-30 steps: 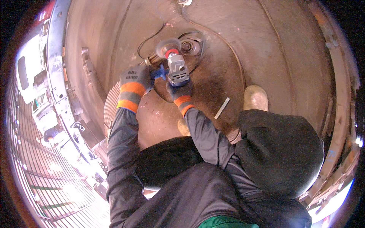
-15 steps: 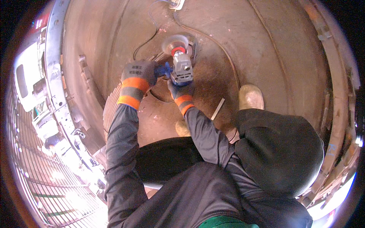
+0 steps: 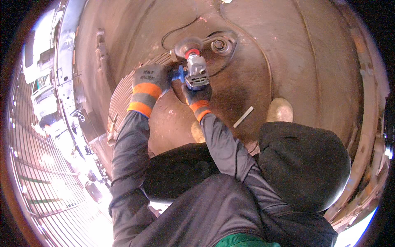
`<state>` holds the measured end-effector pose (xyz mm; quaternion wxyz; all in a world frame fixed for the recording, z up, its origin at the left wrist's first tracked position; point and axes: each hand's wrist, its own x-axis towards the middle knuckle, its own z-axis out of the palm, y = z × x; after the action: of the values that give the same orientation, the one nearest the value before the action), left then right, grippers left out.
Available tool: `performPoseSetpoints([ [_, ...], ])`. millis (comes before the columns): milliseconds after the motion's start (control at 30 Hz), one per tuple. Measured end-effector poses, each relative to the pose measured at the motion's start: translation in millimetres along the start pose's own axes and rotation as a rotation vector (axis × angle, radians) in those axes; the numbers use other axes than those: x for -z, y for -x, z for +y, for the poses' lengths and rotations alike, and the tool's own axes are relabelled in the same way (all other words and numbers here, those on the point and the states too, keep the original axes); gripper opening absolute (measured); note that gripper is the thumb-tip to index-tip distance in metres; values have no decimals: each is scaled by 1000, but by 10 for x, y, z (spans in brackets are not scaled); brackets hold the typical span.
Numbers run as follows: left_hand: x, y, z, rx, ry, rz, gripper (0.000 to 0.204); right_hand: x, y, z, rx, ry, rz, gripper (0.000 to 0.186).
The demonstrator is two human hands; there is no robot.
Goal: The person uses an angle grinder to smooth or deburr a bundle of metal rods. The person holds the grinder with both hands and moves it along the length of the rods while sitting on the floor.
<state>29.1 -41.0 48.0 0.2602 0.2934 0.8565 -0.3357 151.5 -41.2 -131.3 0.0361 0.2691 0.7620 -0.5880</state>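
Your left hand (image 3: 151, 78) grips the blue handle (image 3: 178, 74), your right hand (image 3: 197, 94) clasps the grey grinder (image 3: 196, 66), blurred round disc (image 3: 187, 43) over curved, stained brown metal (image 3: 290, 66), ringed fitting (image 3: 219, 45) beside it.

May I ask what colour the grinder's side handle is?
The side handle is blue, as the head view shows.

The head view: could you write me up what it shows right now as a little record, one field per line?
Tool: grey angle grinder with a red-centred disc, blurred as if spinning
Left hand: gloved hand on the blue side handle
Right hand: gloved hand around the grinder's rear
Near the disc: round metal fitting, to its right
On the brown surface: pale strip, beside a tan boot
Disc contact: cannot tell
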Motion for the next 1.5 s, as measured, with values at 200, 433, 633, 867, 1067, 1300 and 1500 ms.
performPoseSetpoints([
  [200,-11,525,-313,169,-9,-107,29,-402,245,-237,134,-145,-125,58],
  [433,-397,1546,-978,357,80,-231,30,-1015,967,-836,22,-543,-306,41],
  [633,-1340,2388,-1219,474,305,-114,26,-1381,1562,-845,84,-298,-438,52],
  [867,-1707,2143,-1250,399,275,-112,23,-1843,1626,-530,322,12,-272,43],
  [1067,-1808,1700,-1195,335,315,-137,26,-2065,1373,-53,397,116,-279,42],
  [1300,-1736,1490,-1211,305,263,-113,29,-1974,1154,-184,244,-11,-239,45],
  [1500,-1867,1347,-1265,305,253,-89,20,-1916,1026,-281,279,174,-204,45],
])
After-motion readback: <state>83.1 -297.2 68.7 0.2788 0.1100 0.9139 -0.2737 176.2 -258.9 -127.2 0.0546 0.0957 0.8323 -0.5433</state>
